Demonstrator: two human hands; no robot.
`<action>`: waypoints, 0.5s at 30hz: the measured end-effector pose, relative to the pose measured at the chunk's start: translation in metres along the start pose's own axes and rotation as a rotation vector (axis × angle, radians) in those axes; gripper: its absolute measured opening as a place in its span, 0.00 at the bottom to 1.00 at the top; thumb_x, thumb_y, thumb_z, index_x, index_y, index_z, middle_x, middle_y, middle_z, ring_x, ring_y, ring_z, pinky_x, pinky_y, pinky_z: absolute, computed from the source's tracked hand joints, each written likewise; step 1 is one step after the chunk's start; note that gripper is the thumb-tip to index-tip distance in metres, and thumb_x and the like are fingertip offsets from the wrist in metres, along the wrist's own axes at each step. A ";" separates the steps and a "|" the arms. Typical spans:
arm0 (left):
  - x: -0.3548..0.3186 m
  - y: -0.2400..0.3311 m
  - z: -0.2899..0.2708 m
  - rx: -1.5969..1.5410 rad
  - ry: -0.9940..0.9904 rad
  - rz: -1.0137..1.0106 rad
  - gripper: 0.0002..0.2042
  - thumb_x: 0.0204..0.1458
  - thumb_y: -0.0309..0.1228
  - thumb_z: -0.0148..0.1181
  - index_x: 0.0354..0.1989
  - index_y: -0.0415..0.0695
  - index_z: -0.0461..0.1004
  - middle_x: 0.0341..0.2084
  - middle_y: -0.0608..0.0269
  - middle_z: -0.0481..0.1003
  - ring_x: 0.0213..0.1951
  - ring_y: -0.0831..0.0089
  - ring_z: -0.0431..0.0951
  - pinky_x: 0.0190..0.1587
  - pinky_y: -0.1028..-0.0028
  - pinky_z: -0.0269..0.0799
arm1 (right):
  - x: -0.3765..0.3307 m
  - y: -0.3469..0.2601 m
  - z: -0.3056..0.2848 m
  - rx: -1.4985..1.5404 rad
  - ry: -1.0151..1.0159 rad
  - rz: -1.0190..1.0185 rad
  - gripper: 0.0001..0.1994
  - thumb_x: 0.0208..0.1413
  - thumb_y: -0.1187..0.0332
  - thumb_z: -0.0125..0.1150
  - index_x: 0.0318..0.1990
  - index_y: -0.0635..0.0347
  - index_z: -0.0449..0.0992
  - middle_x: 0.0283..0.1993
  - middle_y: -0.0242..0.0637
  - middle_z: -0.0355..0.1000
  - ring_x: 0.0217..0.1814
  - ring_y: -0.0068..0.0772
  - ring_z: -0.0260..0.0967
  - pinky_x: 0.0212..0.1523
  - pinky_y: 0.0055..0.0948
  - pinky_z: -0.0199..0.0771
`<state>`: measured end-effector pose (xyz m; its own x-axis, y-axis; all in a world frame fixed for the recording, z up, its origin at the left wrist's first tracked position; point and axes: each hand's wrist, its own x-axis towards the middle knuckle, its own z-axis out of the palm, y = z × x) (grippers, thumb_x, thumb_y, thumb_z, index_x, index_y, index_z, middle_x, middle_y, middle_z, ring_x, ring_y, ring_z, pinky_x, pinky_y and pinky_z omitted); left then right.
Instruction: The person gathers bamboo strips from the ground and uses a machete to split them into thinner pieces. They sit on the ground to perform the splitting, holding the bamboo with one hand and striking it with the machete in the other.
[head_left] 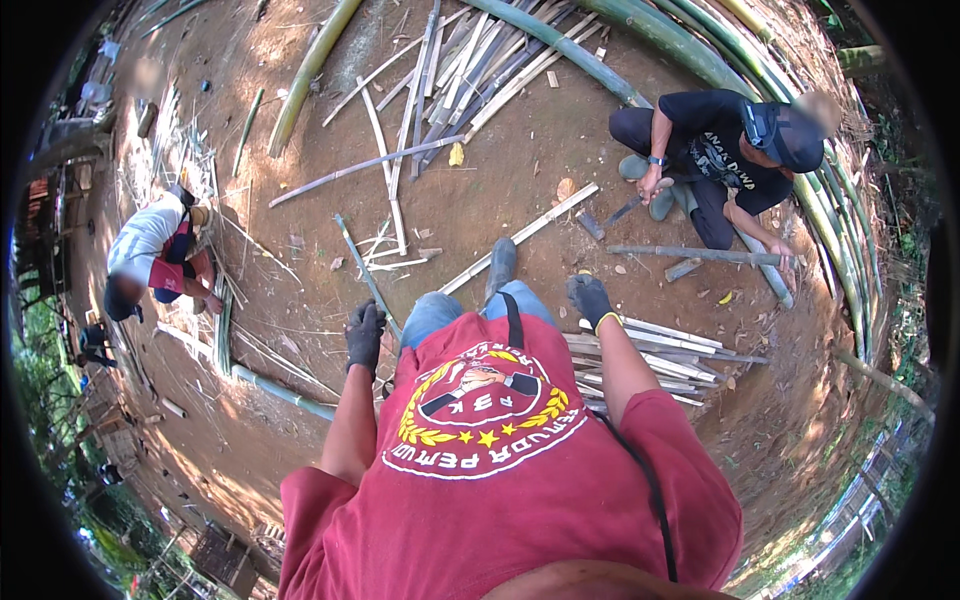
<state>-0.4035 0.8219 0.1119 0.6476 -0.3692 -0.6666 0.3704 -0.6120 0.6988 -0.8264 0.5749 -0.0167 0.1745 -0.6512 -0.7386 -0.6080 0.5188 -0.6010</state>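
Observation:
My left hand [365,332], in a dark glove, hangs beside my left thigh with its fingers loosely curled. Nothing shows in it. A thin green bamboo pole [366,270] lies on the ground just past it. On the other side, my right hand [590,298] wears a dark glove with a yellowish cuff; its fingers are curled in and no object sticks out. Below that hand, a stack of split bamboo strips [690,352] rests on the ground, partly hidden by my forearm. A long pale bamboo strip [535,232] lies slantwise by my boot [502,262].
At right a crouching person [725,150] holds a blade [625,210] near a cut bamboo pole [700,255]. Another person [150,250] bends over strips at left. Ahead lie a large pile of split bamboo [470,70] and thick green bamboo poles [670,45].

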 end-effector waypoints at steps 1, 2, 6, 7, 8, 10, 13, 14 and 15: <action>0.006 0.017 0.016 0.111 -0.045 0.053 0.19 0.61 0.38 0.54 0.55 0.40 0.71 0.38 0.59 0.78 0.39 0.74 0.76 0.42 0.74 0.72 | 0.015 0.005 -0.007 -0.010 -0.002 -0.008 0.08 0.58 0.63 0.57 0.35 0.57 0.77 0.23 0.28 0.69 0.24 0.22 0.66 0.24 0.25 0.67; 0.012 0.030 0.034 0.303 -0.044 0.177 0.19 0.60 0.38 0.54 0.56 0.39 0.70 0.41 0.57 0.78 0.42 0.71 0.77 0.46 0.73 0.71 | 0.034 0.020 -0.021 -0.020 -0.001 -0.021 0.08 0.58 0.63 0.57 0.34 0.56 0.76 0.22 0.28 0.69 0.22 0.22 0.66 0.24 0.25 0.67; 0.036 0.070 0.084 0.487 -0.071 0.242 0.20 0.57 0.34 0.56 0.54 0.36 0.71 0.48 0.51 0.77 0.50 0.65 0.76 0.54 0.69 0.69 | 0.066 -0.006 -0.032 -0.193 0.097 0.069 0.15 0.53 0.56 0.53 0.31 0.57 0.80 0.32 0.48 0.78 0.37 0.51 0.76 0.44 0.44 0.74; 0.042 0.078 0.085 0.555 -0.075 0.246 0.20 0.57 0.35 0.57 0.55 0.36 0.71 0.48 0.50 0.76 0.50 0.64 0.76 0.54 0.68 0.69 | 0.071 -0.020 -0.030 -0.248 0.095 0.062 0.15 0.53 0.57 0.52 0.31 0.57 0.80 0.32 0.48 0.78 0.38 0.51 0.76 0.44 0.44 0.74; 0.050 0.090 0.089 0.619 -0.083 0.252 0.20 0.56 0.35 0.57 0.55 0.36 0.71 0.48 0.49 0.76 0.50 0.63 0.76 0.54 0.68 0.69 | 0.076 -0.041 -0.028 -0.304 0.096 0.054 0.15 0.53 0.57 0.52 0.31 0.57 0.80 0.33 0.49 0.78 0.39 0.51 0.76 0.45 0.44 0.73; 0.069 0.107 0.095 0.766 -0.082 0.251 0.22 0.55 0.36 0.57 0.56 0.37 0.70 0.48 0.46 0.76 0.49 0.59 0.77 0.53 0.65 0.70 | 0.087 -0.087 -0.025 -0.448 0.038 0.035 0.15 0.55 0.58 0.50 0.33 0.57 0.80 0.38 0.50 0.77 0.43 0.52 0.75 0.48 0.44 0.73; 0.118 0.137 0.114 0.643 -0.113 0.188 0.23 0.55 0.38 0.57 0.55 0.37 0.71 0.46 0.47 0.77 0.48 0.58 0.77 0.53 0.64 0.70 | 0.110 -0.131 -0.011 -0.725 0.067 -0.341 0.16 0.57 0.55 0.54 0.37 0.60 0.79 0.33 0.48 0.78 0.39 0.47 0.76 0.43 0.42 0.73; 0.139 0.141 0.118 0.637 -0.136 0.201 0.22 0.55 0.39 0.57 0.55 0.39 0.70 0.45 0.48 0.77 0.49 0.57 0.77 0.53 0.64 0.70 | 0.115 -0.162 -0.001 -0.629 0.084 -0.260 0.17 0.57 0.55 0.54 0.39 0.60 0.78 0.35 0.48 0.78 0.41 0.48 0.76 0.45 0.43 0.73; 0.148 0.166 0.127 0.723 -0.159 0.234 0.21 0.53 0.39 0.57 0.52 0.39 0.73 0.44 0.45 0.76 0.48 0.55 0.76 0.53 0.62 0.69 | 0.113 -0.199 0.007 -0.539 0.105 -0.180 0.17 0.57 0.55 0.54 0.40 0.60 0.78 0.37 0.49 0.78 0.44 0.50 0.75 0.47 0.43 0.72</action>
<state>-0.3304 0.5769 0.0962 0.5316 -0.6074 -0.5903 -0.3263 -0.7900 0.5190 -0.6803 0.4027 0.0172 0.2510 -0.7686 -0.5884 -0.8893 0.0570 -0.4538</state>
